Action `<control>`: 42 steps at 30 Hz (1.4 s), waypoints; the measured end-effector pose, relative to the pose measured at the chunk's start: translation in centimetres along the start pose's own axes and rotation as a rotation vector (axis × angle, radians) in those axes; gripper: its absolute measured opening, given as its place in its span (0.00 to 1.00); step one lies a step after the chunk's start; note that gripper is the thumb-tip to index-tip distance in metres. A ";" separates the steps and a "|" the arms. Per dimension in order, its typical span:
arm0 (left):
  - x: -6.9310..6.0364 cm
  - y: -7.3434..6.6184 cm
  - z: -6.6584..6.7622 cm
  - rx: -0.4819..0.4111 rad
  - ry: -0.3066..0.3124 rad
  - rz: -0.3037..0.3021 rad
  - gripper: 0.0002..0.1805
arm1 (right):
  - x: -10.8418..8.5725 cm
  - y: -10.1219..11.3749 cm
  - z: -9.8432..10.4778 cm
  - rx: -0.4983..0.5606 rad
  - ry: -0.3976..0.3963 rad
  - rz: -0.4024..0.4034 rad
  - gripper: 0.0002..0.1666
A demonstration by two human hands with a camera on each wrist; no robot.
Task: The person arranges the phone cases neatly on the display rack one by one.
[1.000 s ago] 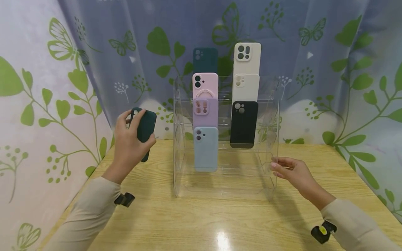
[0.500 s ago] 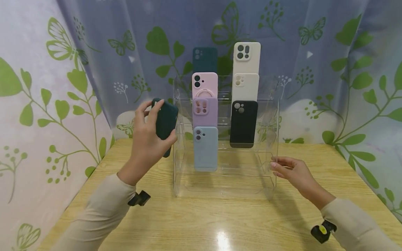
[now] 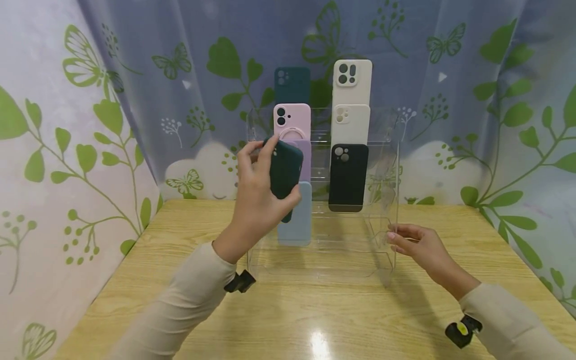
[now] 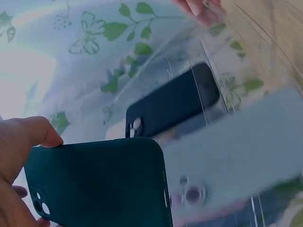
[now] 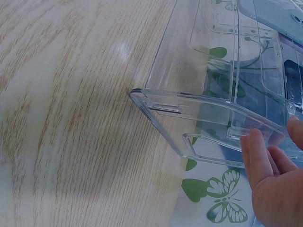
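My left hand (image 3: 258,197) holds a dark green phone case (image 3: 286,170) by its edges, tilted, in front of the stand's left column. In the left wrist view the thumb lies along one edge of this case (image 4: 99,179). Behind it, a light blue case (image 3: 300,225) and a purple case (image 3: 307,160) are partly covered. The clear tiered display stand (image 3: 396,200) stands on the table. At its right side panel my right hand (image 3: 423,250) pinches the edge between thumb and fingers. Some of those fingertips are hidden or cut off in the right wrist view.
Higher in the left column stand a pink case (image 3: 299,112) and another dark green case (image 3: 292,85). The right column holds a white case (image 3: 362,82), a cream case (image 3: 358,125) and a black case (image 3: 347,180). A patterned curtain (image 3: 252,25) hangs behind the wooden table (image 3: 351,320).
My left hand has carried the dark green case rightward, from left of the stand to in front of its left column. The right hand stays at the side panel.
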State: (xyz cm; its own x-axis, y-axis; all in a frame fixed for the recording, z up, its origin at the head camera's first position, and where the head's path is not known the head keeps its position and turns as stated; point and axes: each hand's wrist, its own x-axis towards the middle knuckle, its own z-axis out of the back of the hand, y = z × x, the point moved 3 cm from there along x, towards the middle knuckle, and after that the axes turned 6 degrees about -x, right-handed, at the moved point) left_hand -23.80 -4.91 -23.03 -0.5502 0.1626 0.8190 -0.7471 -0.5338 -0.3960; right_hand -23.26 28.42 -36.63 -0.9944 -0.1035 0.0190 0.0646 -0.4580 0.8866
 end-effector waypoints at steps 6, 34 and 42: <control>0.1 -1.4 -2.9 -0.038 0.030 -0.003 0.45 | 0.0 -0.1 -0.1 -0.002 0.000 0.001 0.38; -3.3 -2.2 -15.3 0.213 0.044 0.300 0.44 | 0.0 -0.1 -0.1 0.006 0.004 -0.014 0.39; -4.0 -2.5 -16.1 0.276 -0.013 0.348 0.44 | -0.1 0.0 -0.1 -0.003 -0.004 -0.001 0.37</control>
State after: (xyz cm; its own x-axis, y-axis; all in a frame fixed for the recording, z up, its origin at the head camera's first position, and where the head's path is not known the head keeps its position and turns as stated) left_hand -25.77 9.12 -31.99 -0.7454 -0.0750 0.6624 -0.3901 -0.7567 -0.5246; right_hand -23.19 28.33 -36.73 -0.9948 -0.0995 0.0195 0.0634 -0.4609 0.8852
